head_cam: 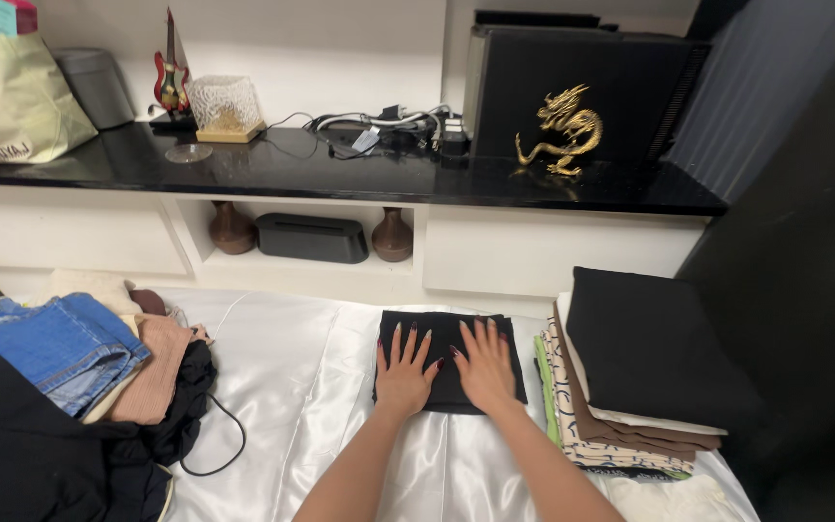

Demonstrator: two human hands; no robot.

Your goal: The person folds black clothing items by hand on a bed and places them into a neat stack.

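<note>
Here left hand (403, 372), right hand (485, 365) spread flat on folded black garment (446, 333), long axis left-right.

A glossy black countertop (340, 169) spans a white wall (340, 39) at twelve o'clock; a white satin sheet (282, 387) covers the bed below, a dark panel (804, 290) at three o'clock.

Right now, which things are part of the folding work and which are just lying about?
In hand: left hand and right hand flat on folded black garment; folded stack; unfolded clothes heap.
Lying about: gold dragon figurine, cables, brown vases, paper bag.
</note>
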